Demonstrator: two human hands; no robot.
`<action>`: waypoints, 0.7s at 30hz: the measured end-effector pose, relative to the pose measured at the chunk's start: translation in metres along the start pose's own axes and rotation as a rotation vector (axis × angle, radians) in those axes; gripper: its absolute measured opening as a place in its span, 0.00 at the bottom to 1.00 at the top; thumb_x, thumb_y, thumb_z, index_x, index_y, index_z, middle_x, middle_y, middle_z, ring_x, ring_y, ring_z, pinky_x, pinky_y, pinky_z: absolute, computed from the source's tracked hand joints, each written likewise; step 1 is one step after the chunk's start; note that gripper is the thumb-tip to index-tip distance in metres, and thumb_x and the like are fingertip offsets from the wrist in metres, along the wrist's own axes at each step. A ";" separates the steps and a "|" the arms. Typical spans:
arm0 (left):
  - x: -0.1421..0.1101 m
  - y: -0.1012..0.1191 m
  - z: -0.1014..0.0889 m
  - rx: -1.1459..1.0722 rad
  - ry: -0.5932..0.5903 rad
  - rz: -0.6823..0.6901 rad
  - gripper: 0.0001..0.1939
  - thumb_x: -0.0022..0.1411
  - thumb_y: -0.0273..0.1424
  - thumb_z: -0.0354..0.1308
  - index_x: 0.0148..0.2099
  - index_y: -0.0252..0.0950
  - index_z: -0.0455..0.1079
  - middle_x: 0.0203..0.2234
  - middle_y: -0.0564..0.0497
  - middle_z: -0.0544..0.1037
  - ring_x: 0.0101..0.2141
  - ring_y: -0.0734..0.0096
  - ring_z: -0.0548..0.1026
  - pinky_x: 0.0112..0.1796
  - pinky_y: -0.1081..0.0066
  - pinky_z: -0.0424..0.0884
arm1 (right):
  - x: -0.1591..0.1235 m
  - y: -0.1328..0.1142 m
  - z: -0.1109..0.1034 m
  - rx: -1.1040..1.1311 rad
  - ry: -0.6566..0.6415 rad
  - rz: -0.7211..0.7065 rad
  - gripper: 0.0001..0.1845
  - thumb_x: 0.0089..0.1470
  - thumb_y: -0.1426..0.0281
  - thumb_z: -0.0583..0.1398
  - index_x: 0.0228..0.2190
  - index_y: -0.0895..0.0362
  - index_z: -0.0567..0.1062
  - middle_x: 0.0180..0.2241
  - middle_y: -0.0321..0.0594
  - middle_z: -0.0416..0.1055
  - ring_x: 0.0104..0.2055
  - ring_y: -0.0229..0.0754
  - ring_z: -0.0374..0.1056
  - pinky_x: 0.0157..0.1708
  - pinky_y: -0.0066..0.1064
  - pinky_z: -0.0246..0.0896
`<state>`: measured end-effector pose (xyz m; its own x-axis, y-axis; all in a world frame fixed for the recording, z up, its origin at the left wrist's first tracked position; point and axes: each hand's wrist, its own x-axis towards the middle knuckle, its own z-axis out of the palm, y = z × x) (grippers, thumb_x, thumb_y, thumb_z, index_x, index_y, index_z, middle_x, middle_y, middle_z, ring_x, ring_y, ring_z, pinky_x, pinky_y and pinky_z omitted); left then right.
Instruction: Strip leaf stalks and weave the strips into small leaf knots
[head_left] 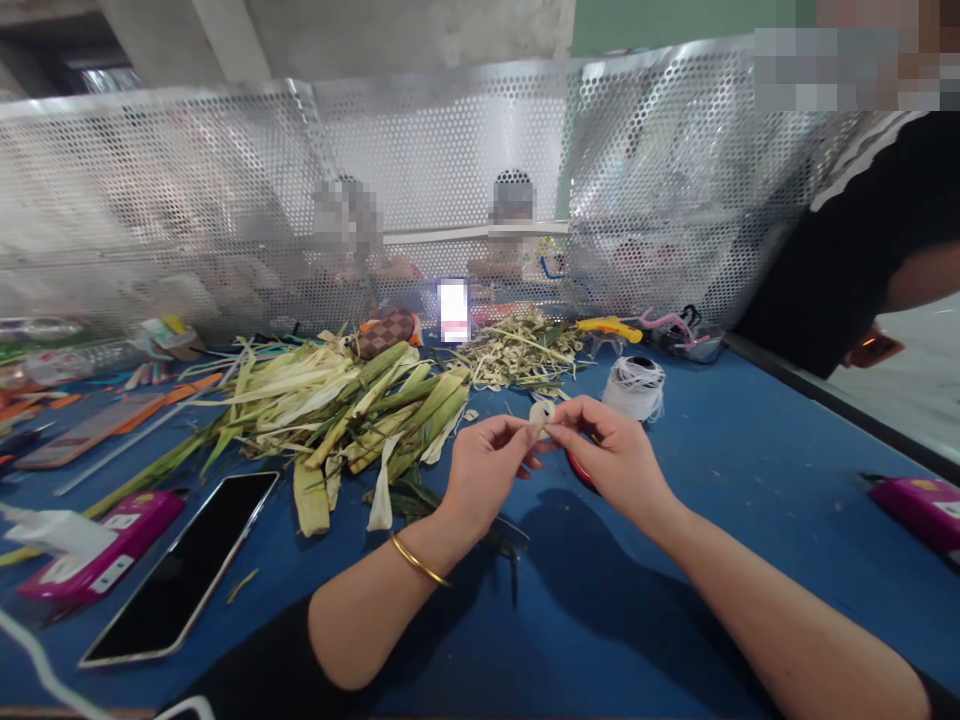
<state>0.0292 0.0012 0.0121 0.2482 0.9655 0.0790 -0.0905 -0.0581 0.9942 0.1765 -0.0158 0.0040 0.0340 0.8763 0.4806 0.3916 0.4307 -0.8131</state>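
Between my hands, above the blue table, is a small pale, ring-shaped piece of husk [541, 413] with a hole in it. My left hand [486, 466] pinches its left side between thumb and fingers. From the right, the thumb and forefinger of my right hand [616, 455] close on the other side. Something red [581, 470] lies under my right hand, mostly covered, so its kind cannot be told. A heap of green and cream corn husks [300, 400] lies to the left of my hands. Just behind my right hand stands a spool of white thread [634, 388].
Shredded husk trimmings [525, 350] are piled at the back beside a lit phone [453, 310]. A dark phone [184, 565] and a magenta power strip [112, 545] lie at left. A perforated metal screen [450, 130] closes the far side. A person in black [832, 230] stands at right.
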 end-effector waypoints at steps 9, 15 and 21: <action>0.001 0.001 0.000 -0.154 0.020 -0.097 0.09 0.50 0.35 0.62 0.28 0.33 0.70 0.21 0.53 0.75 0.19 0.79 0.69 0.19 0.79 0.62 | 0.001 -0.005 -0.003 -0.077 -0.036 -0.153 0.04 0.55 0.69 0.59 0.31 0.54 0.74 0.28 0.36 0.74 0.31 0.40 0.69 0.33 0.32 0.63; 0.000 0.001 -0.001 -0.174 0.017 -0.096 0.11 0.49 0.37 0.63 0.29 0.33 0.70 0.20 0.53 0.75 0.18 0.79 0.69 0.19 0.79 0.62 | 0.001 -0.001 -0.004 -0.240 -0.038 -0.301 0.07 0.58 0.71 0.56 0.33 0.53 0.75 0.31 0.38 0.74 0.34 0.41 0.68 0.35 0.33 0.61; -0.001 0.001 0.000 -0.160 0.022 -0.079 0.12 0.49 0.38 0.63 0.30 0.33 0.70 0.22 0.52 0.76 0.19 0.78 0.70 0.19 0.79 0.62 | -0.001 -0.001 -0.001 -0.204 -0.012 -0.188 0.07 0.57 0.69 0.56 0.29 0.54 0.74 0.30 0.37 0.74 0.34 0.41 0.68 0.35 0.32 0.61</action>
<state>0.0285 0.0003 0.0134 0.2392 0.9710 -0.0024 -0.2247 0.0578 0.9727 0.1772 -0.0174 0.0054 -0.0668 0.7880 0.6121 0.5673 0.5346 -0.6264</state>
